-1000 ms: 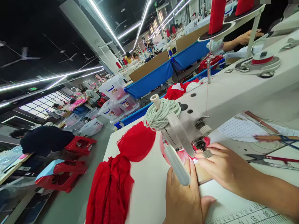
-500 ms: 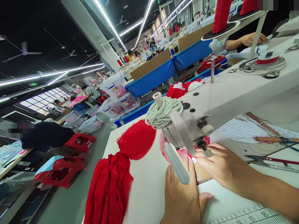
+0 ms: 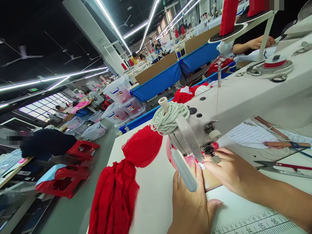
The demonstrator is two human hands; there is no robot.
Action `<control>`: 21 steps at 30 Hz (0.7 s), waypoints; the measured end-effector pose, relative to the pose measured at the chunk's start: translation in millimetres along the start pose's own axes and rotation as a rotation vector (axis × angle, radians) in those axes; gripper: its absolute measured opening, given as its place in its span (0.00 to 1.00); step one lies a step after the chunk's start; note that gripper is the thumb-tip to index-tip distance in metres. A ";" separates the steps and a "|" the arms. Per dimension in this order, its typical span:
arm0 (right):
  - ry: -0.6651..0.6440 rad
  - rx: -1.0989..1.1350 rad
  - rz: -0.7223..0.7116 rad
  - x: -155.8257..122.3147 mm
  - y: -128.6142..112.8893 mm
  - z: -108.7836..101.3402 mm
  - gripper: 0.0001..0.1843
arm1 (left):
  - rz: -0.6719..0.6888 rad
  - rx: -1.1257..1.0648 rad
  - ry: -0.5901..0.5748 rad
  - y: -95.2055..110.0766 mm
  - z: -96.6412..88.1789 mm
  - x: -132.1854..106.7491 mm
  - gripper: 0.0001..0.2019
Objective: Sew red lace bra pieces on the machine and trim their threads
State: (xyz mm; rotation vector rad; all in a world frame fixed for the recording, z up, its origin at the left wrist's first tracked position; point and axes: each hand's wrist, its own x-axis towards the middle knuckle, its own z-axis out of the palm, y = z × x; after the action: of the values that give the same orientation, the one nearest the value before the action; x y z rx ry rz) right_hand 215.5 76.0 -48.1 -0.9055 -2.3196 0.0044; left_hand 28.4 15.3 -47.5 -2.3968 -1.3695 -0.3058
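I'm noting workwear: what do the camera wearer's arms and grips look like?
The left grip and right grip are ungloved, with no rings showing. The right forearm is bare: no sleeve, watch or bracelet in view. Anything higher is out of frame.

Head-worn view; looks forward and down, tilted; sewing machine [image 3: 243, 96] close ahead.

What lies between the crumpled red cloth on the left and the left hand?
In the head view, white tabletop lies between the cloth and the left hand.
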 end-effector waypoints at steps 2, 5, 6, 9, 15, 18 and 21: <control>0.000 -0.006 -0.002 -0.1 0.4 0.1 0.13 | -0.022 -0.010 -0.014 0.7 0.1 -0.9 0.38; -0.006 -0.020 -0.009 -0.5 1.4 1.5 0.13 | -0.038 -0.019 -0.028 1.1 0.1 -2.1 0.39; -0.006 -0.025 -0.010 -0.8 1.6 2.0 0.13 | -0.036 -0.020 -0.025 0.9 0.2 -2.3 0.38; 0.005 -0.038 -0.011 -1.6 1.6 2.9 0.14 | -0.028 -0.016 -0.012 0.5 0.6 -2.1 0.37; -0.004 -0.046 -0.015 -0.7 1.4 2.1 0.15 | -0.022 -0.010 -0.005 1.5 2.5 -0.3 0.38; -0.001 -0.050 -0.010 0.4 2.0 2.4 0.15 | -0.026 -0.011 0.016 2.7 2.5 0.3 0.37; 0.009 -0.054 -0.015 0.6 2.9 3.3 0.16 | -0.043 -0.017 0.015 3.3 1.9 0.5 0.38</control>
State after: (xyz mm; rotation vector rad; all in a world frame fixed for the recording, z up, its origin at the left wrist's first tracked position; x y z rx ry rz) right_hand 215.0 79.2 -51.1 -0.9126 -2.3276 -0.0684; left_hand 31.6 15.0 -49.8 -2.3770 -1.4184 -0.3478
